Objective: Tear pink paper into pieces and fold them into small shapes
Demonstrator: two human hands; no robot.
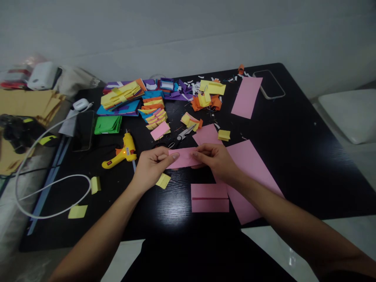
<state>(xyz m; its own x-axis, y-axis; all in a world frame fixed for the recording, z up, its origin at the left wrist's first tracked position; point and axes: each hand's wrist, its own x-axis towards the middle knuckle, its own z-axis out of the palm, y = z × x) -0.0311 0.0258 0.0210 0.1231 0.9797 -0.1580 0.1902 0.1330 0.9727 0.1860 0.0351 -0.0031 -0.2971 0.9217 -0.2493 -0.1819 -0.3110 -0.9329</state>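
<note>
A narrow piece of pink paper (182, 158) is stretched between both hands above the table. My left hand (155, 162) pinches its left end, thumb on top. Thumb and fingers of my right hand (213, 158) close on its right end. Below the right hand lies a creased pink sheet (209, 199), beside a larger pink sheet (252, 176) partly under my right forearm. Just beyond the held paper are scissors (183, 135) and another pink piece (205, 134). Left of my left hand rests a yellow glue gun (122, 152) with a small lit light.
Folded coloured papers (154, 109) are stacked at the back, near a green bundle (108, 124) and paper scraps (205, 100). A phone (84, 131) and a looped white cable (53, 216) lie left. A clear phone case (268, 84) sits back right. A white chair (346, 113) stands beyond.
</note>
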